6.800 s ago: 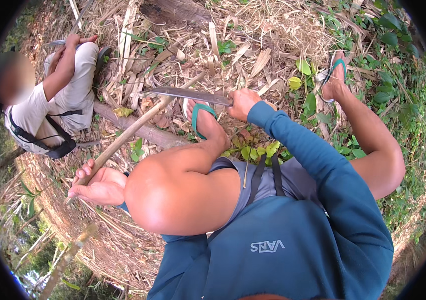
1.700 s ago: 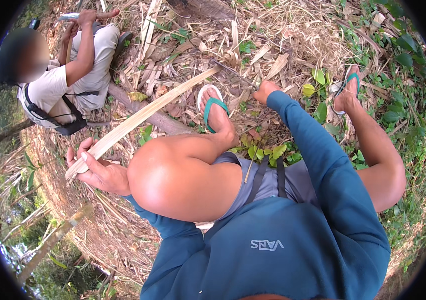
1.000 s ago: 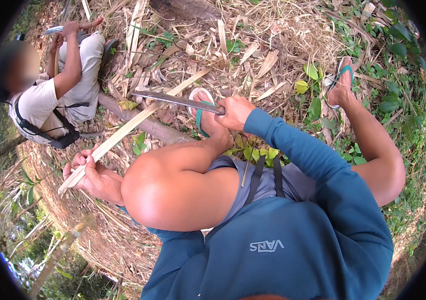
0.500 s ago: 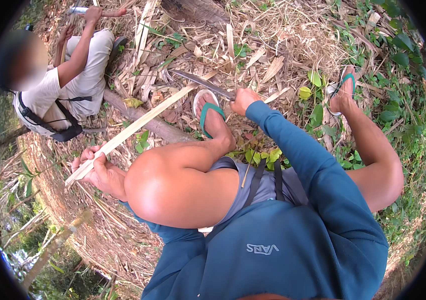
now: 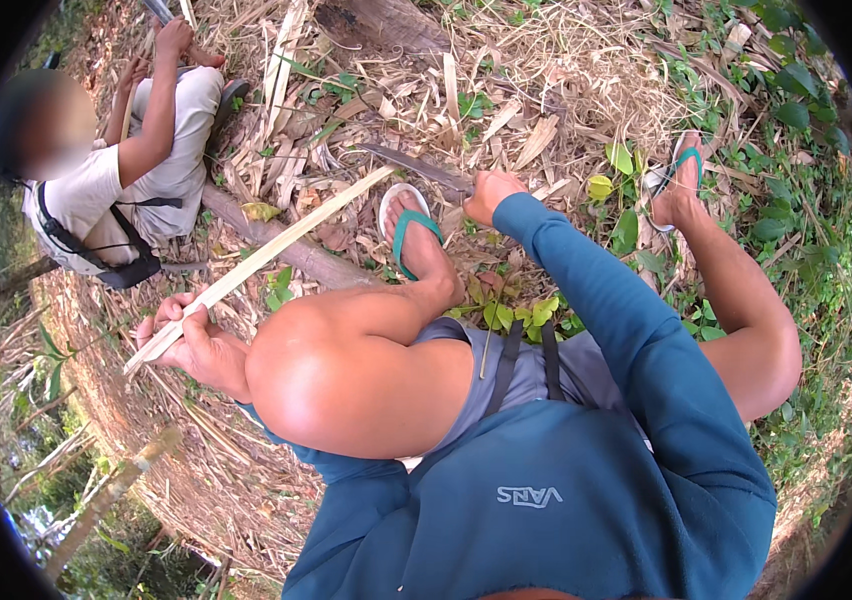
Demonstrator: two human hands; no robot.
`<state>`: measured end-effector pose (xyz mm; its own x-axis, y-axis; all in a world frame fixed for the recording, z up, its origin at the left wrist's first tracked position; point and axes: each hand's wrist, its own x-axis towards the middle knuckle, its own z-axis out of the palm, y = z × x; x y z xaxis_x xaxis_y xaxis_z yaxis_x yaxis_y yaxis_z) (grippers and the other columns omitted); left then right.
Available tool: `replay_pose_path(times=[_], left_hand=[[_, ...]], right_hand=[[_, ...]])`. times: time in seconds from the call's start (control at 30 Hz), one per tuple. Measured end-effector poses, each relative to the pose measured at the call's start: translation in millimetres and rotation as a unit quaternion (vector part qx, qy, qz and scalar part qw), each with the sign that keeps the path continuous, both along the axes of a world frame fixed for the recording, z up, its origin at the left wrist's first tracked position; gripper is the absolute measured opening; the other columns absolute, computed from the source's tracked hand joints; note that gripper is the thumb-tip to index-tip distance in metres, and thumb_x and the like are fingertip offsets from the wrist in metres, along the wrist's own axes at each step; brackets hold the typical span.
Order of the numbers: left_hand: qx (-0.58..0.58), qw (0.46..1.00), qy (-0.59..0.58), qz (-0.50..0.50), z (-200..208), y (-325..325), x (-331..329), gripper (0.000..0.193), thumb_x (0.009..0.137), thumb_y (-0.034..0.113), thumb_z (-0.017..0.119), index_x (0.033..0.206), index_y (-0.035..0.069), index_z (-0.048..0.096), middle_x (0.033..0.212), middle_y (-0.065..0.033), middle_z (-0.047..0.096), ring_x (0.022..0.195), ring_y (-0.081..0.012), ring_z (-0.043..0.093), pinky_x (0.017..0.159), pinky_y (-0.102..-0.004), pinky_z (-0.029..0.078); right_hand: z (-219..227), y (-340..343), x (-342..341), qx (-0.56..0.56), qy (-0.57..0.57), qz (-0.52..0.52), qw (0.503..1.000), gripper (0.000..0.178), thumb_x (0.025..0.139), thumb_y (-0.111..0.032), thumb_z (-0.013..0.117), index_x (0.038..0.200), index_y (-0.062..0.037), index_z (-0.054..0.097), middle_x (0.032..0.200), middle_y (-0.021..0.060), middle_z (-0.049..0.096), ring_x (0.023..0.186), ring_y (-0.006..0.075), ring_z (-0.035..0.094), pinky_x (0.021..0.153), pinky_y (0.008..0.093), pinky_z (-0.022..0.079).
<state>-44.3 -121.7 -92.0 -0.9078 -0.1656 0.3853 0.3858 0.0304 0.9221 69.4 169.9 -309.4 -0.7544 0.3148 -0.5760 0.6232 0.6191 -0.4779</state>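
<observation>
My left hand [image 5: 201, 345], just left of my raised knee, is closed around one end of a long pale split strip that looks like bamboo [image 5: 281, 240]. The strip slants up and right, its far end close to my sandalled left foot [image 5: 414, 235]. In my right hand [image 5: 494, 195] is the handle of a machete [image 5: 416, 168], mostly hidden by my fingers. Its dark blade points left, just above and right of the strip's far end; a small gap seems to show between them.
Beneath the strip lies a brown log [image 5: 296, 252] on ground covered with dry leaves and husks. At the upper left sits another person [image 5: 96, 195], holding a bladed tool and a thin stick. A thick piece of wood [image 5: 381, 22] lies ahead; green plants [image 5: 786, 215] grow at the right.
The strip's far end now stops short of the blade, where it reached past it before. The machete has shifted slightly right and down. The other person's tool has changed angle.
</observation>
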Motion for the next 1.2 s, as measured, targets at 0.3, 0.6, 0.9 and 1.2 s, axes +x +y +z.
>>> replay_pose_path(times=[0.3,0.6,0.9,1.2], left_hand=[[-0.004,1.000,0.014,-0.006,-2.0,-0.1,-2.2,0.055,0.074,-0.017,0.050,0.118,0.011,0.031,0.092,-0.0091,0.044,0.089,-0.0203,0.051,0.081,-0.0411,0.057],[0.118,0.981,0.075,0.132,-2.9,15.5,-3.0,0.041,0.099,0.046,0.043,0.099,0.005,0.042,0.071,-0.0041,0.039,0.063,-0.0188,0.052,0.075,-0.0458,0.061],[0.192,0.974,0.083,0.091,2.8,18.3,-0.7,0.052,0.094,0.063,0.041,0.081,0.012,0.044,0.055,0.0017,0.024,0.042,-0.0078,0.018,0.037,-0.0229,0.018],[0.148,0.979,0.098,0.100,3.1,29.7,3.8,0.054,0.094,0.065,0.040,0.076,0.014,0.036,0.053,0.0028,0.019,0.040,-0.0080,0.012,0.036,-0.0231,0.013]], right_hand=[[-23.7,18.1,11.5,0.001,-0.042,-0.034,0.999,0.037,0.076,-0.028,0.064,0.098,0.0022,0.070,0.106,0.0259,0.066,0.099,0.0386,0.065,0.093,0.0426,0.050],[-40.6,32.2,16.8,0.007,-0.057,-0.035,0.998,0.037,0.077,-0.026,0.062,0.100,0.0024,0.070,0.100,0.0270,0.067,0.097,0.0382,0.066,0.089,0.0419,0.052],[62.0,-55.1,20.0,-0.124,0.180,0.053,0.974,0.031,0.074,-0.028,0.061,0.088,-0.0012,0.068,0.074,0.0269,0.065,0.077,0.0421,0.065,0.075,0.0474,0.052],[19.2,-37.3,5.4,-0.079,0.131,0.022,0.988,0.030,0.074,-0.028,0.062,0.086,-0.0012,0.069,0.076,0.0277,0.065,0.077,0.0416,0.066,0.078,0.0462,0.053]])
